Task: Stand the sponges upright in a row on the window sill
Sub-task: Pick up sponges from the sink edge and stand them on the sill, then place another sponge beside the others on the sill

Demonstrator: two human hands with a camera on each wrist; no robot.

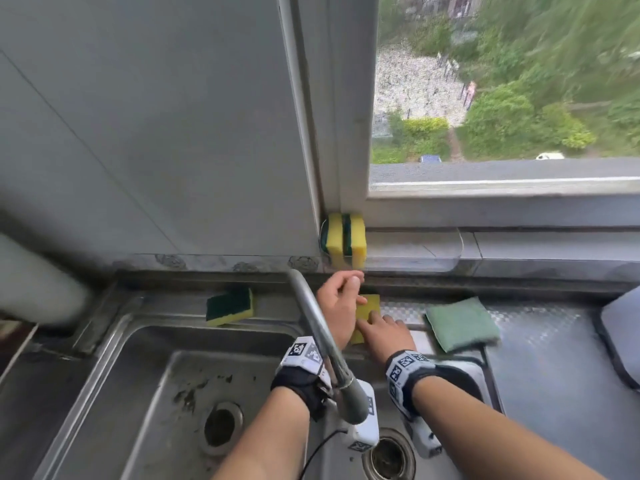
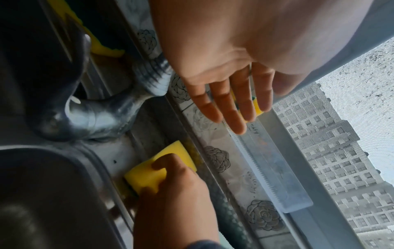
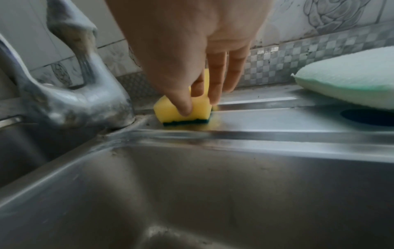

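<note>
Two yellow-and-green sponges stand upright side by side at the left end of the window sill. A third yellow sponge lies on the sink ledge, green side down, beside the tap's base. My right hand pinches it between thumb and fingers. My left hand hovers just above it with straight, empty fingers, in front of the upright sponges. A fourth sponge lies green side up on the ledge to the left.
The curved tap rises between my wrists over the double steel sink. A pale green cleaning pad lies on the ledge to the right. A clear plastic tray sits on the sill beside the upright sponges.
</note>
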